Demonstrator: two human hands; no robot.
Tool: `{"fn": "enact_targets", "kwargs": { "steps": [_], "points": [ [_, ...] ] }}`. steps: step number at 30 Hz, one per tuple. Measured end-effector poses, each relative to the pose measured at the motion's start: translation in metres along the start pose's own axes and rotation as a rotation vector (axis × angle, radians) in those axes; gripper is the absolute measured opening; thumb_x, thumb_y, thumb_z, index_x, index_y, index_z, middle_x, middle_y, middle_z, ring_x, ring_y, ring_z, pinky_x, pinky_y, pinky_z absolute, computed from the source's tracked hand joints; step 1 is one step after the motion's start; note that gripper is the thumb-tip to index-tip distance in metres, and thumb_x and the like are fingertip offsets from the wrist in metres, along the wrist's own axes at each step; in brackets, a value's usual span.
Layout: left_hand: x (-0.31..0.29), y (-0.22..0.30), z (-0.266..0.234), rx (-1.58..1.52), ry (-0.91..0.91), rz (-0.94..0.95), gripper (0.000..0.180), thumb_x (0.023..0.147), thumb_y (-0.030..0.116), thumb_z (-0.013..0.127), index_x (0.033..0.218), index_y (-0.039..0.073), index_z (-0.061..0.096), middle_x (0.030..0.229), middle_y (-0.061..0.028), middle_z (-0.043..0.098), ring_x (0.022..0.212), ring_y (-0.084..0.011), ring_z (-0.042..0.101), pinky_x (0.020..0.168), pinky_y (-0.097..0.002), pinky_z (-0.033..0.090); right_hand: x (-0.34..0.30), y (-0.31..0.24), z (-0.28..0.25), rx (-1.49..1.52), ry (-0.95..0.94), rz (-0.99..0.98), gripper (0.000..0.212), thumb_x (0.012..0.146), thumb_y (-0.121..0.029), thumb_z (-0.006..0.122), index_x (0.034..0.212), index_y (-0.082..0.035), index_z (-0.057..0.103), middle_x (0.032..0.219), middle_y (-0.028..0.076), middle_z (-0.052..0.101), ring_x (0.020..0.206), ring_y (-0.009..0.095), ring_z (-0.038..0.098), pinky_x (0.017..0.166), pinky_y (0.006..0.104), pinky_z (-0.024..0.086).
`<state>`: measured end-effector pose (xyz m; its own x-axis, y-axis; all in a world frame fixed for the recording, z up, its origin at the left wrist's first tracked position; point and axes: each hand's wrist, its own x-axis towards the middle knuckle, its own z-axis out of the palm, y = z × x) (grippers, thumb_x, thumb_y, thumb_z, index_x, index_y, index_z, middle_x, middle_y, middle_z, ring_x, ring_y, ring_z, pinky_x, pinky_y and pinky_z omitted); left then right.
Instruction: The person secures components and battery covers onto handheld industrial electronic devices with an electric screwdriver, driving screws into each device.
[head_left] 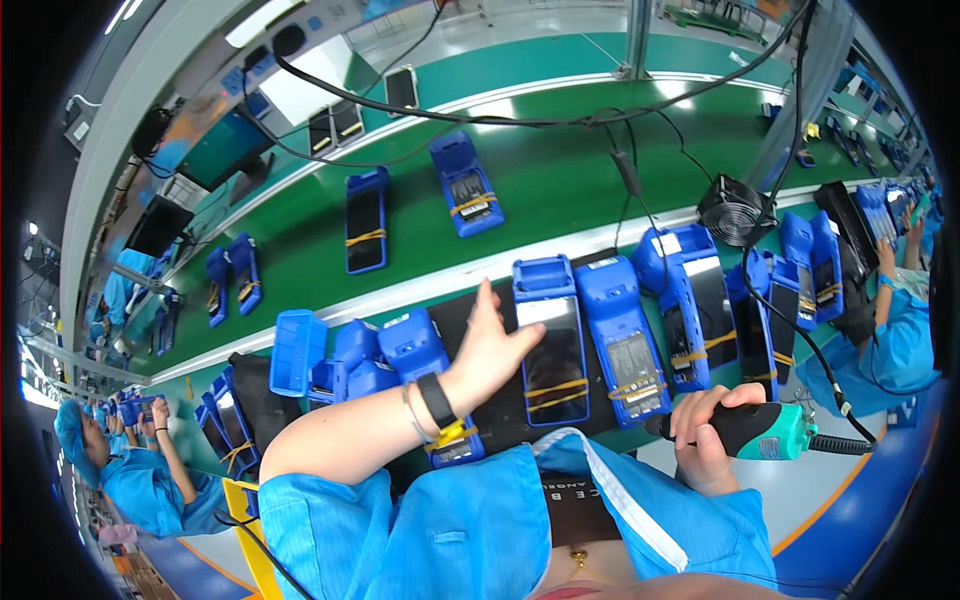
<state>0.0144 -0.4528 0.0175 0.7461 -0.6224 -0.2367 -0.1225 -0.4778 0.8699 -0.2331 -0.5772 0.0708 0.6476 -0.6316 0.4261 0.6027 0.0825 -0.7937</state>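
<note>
My left hand (490, 345) reaches over the bench with fingers spread and nothing in them, close to the left edge of a blue handheld terminal (553, 345) with a dark screen and yellow rubber bands. Wrapped in my right hand (703, 435) is a black and teal electric screwdriver (780, 432), its tip end pointing left and its cord leaving at the right. Just beyond that tip lies another blue terminal (630, 365), back up, with a rubber band round it. Partly behind my left forearm are more blue terminals (412, 345).
A green conveyor belt (400, 205) runs behind the bench, carrying several banded terminals. At right stand a small black fan (737, 210) and more terminals (708, 300). Black cables (540, 122) hang across the view. Co-workers in blue sit at left (150, 485) and right (890, 340).
</note>
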Motion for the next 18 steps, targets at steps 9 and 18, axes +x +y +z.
{"fn": "enact_targets", "kwargs": {
  "steps": [9,18],
  "points": [
    [0.160,-0.079,-0.206,0.517,0.709,-0.281,0.119,0.062,0.043,0.082,0.146,0.004,0.008,0.136,-0.0270,0.037,0.124,-0.0442,0.038,0.099,-0.0577,0.035,0.021,0.032,0.032,-0.077,0.134,0.036,0.040,0.080,-0.012,0.066,0.105,-0.009,0.035,0.072,0.006,0.050,0.049,0.013,0.045,0.047,0.0263,0.040],
    [0.183,-0.077,-0.220,0.305,0.715,-0.294,0.096,0.062,0.037,0.076,0.131,-0.001,0.022,0.100,-0.0243,0.060,0.088,-0.0362,0.064,0.084,-0.0418,0.051,0.028,0.056,-0.008,-0.147,-0.063,-0.064,0.039,0.086,-0.004,0.059,0.119,-0.003,0.038,0.067,0.005,0.050,0.049,0.010,0.042,0.047,0.0233,0.036]
  ]
}}
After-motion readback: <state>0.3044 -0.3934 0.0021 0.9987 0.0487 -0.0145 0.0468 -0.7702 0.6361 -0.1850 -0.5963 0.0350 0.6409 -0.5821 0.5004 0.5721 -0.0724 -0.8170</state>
